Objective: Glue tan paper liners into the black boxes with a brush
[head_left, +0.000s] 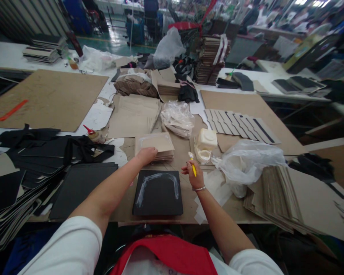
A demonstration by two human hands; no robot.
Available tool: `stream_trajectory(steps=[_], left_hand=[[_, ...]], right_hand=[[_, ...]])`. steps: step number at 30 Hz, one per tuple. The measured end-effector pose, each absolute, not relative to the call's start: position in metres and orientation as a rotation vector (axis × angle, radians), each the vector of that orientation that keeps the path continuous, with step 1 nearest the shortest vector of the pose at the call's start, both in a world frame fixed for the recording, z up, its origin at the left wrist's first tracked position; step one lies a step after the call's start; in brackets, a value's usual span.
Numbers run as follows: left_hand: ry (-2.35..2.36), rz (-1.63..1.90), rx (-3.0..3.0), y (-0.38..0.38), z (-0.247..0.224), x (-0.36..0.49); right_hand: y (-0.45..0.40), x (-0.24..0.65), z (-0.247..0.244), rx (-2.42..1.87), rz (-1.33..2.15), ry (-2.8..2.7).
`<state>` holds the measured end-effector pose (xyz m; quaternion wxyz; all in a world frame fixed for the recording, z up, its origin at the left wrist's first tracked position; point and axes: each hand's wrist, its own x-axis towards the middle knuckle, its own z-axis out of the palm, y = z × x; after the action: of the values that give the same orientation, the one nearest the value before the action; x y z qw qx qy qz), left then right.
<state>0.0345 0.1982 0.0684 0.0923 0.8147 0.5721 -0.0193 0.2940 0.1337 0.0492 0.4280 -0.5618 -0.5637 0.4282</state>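
Observation:
My left hand is at the near left edge of a stack of tan boards, fingers closed on the top board. White smears show on that board. My right hand holds a yellow-handled brush upright, its tip coated in white paste. Directly in front of me lies a black board with a white arch of wet paste along its far and side edges. Just beyond the brush stands a cut-open cream plastic jug, with white residue around its opening.
Black sheets and black strips are heaped at left. At right are a clear plastic bag and stacked tan boards. Overlapping tan pieces lie on a brown board. A paper stack and a plastic-wrapped bundle sit beyond.

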Motion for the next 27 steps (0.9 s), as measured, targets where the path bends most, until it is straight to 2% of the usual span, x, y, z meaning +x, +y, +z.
stream_trajectory(steps=[2,5,7,9,14,19,24,27], left_hand=[[1.838,0.126,2.408,0.189,0.085,0.028],[2.105,0.83,2.156,0.167,0.106,0.023],[2.088,1.323,1.79,0.147,0.111,0.031],[1.912,1.543,1.421,0.125,0.108,0.048],[1.456,1.564,0.793,0.068,0.083,0.085],[1.269,1.453,0.589,0.038,0.065,0.059],[1.345,1.324,0.413,0.034,0.038,0.024],[1.572,1.126,0.575,0.027,0.02,0.014]], right_hand=[[0.133,0.295,0.047,-1.418,1.04,-1.4],[0.134,0.284,0.045,-1.42,1.052,-1.399],[0.136,0.272,0.044,-1.418,1.105,-1.38],[0.137,0.261,0.043,-1.427,1.134,-1.347],[0.126,0.262,0.037,-1.493,0.998,-1.294],[0.103,0.289,0.03,-1.417,0.982,-1.372],[0.08,0.309,0.026,-1.441,0.895,-1.607],[0.071,0.32,0.02,-1.463,0.859,-1.763]])
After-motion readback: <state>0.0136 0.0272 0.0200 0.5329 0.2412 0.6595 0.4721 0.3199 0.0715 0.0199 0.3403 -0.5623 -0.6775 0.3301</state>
